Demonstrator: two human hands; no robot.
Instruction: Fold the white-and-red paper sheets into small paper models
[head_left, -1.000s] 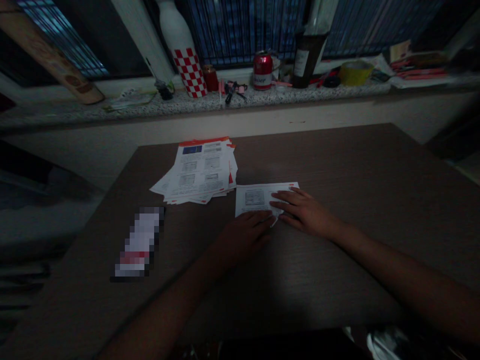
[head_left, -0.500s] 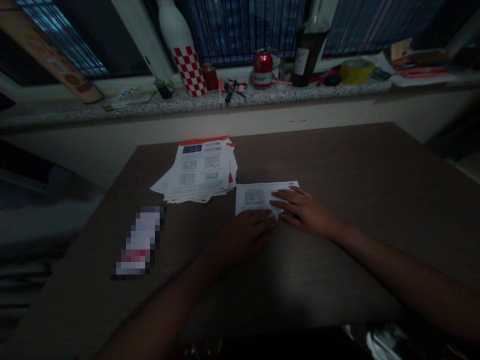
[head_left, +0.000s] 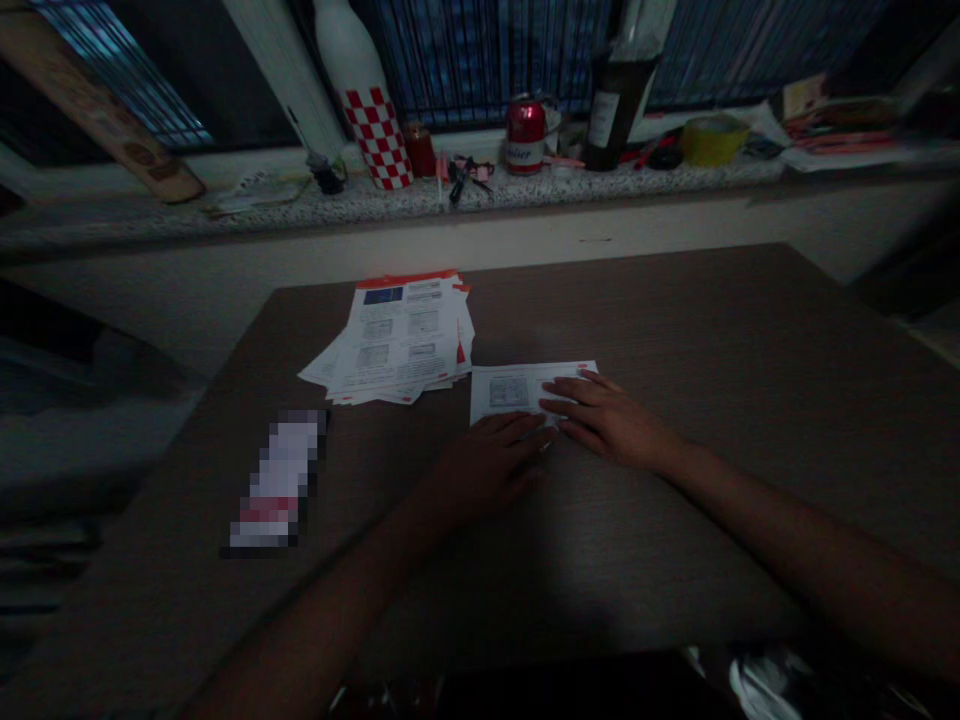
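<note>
A white printed paper sheet (head_left: 510, 392) lies flat on the dark wood-grain surface (head_left: 675, 330), long side across, with a grey boxed diagram and a small red mark at its top right corner. It looks folded, though the dim light makes that uncertain. The right hand (head_left: 611, 422) covers its lower right part.

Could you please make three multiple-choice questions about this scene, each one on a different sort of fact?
1. Where does the paper sheet lie?
A. On the floor
B. On the table, right of the leaflet stack
C. Under the leaflet stack

2. What pattern has the white bottle on the window sill?
A. Blue stripes
B. Green dots
C. Red and white checks

3. What are the hands doing?
A. The left hand and the right hand rest on the sheet
B. Both lift the stack
C. Both hold the bottle

Answers:
1 B: it lies beside the stack.
2 C: red squares cover its lower part.
3 A: both hands' fingers touch the sheet.
</note>
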